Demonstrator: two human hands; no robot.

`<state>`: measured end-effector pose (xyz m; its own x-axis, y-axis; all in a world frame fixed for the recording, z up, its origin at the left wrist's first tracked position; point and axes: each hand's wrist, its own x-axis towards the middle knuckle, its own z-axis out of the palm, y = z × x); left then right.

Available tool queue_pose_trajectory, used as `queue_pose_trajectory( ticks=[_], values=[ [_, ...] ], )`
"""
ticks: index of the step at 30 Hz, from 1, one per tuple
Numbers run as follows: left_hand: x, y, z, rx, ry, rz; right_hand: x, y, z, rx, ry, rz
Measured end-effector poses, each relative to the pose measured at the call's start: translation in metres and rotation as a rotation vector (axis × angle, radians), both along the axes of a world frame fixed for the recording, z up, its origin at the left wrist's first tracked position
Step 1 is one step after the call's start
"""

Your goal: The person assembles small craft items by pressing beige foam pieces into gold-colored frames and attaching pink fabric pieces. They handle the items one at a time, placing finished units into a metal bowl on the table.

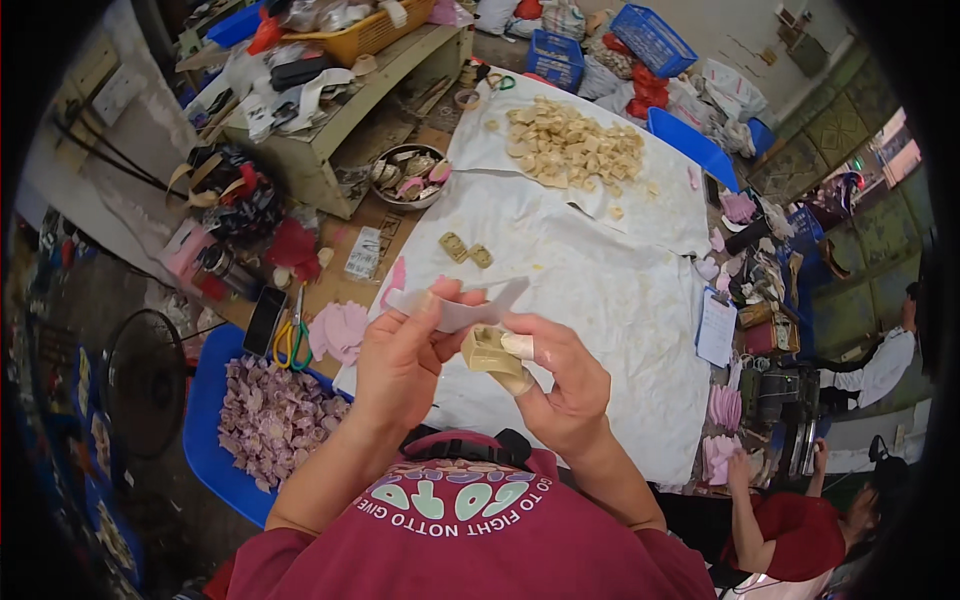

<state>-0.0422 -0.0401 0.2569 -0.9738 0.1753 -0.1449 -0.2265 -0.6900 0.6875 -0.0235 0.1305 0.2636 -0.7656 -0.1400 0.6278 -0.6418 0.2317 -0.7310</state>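
Over the near part of the white-covered table (600, 270), my left hand (398, 350) pinches a thin, curved, pale lilac strip (465, 313). My right hand (570, 378) grips a small beige box-shaped piece (484, 348), tilted, with a beige flap hanging below it. White tape wraps one of my right fingers. The strip's right end reaches just above the beige piece; I cannot tell whether they touch. Beyond my hands, two small olive-beige pieces (454, 247) lie close together. Farther back is a large heap of beige pieces (580, 145).
At left, a blue tub (203, 425) holds purple-white pieces. Scissors (291, 345), a phone (264, 320), pink petal-shaped sheets (339, 332) and a metal bowl (408, 202) lie nearby. A clipboard (716, 328) sits at the right edge. A co-worker (790, 530) stands at lower right.
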Motion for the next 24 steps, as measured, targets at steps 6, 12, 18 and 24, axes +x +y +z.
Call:
queue_pose_trajectory(
  ticks=[6, 12, 18, 24],
  values=[
    [0.020, -0.011, 0.019, -0.026, 0.065, -0.054, 0.006, -0.009, 0.008, 0.064, 0.215, 0.010],
    [0.025, -0.011, 0.025, -0.047, 0.066, -0.064, 0.012, -0.007, 0.010, 0.054, 0.202, 0.017],
    [0.025, -0.010, 0.030, -0.058, 0.074, -0.064, 0.009, -0.006, 0.012, 0.051, 0.200, 0.019],
    [0.023, -0.004, 0.028, -0.117, 0.135, -0.038, 0.002, -0.004, 0.011, 0.133, 0.286, -0.051]
  ],
)
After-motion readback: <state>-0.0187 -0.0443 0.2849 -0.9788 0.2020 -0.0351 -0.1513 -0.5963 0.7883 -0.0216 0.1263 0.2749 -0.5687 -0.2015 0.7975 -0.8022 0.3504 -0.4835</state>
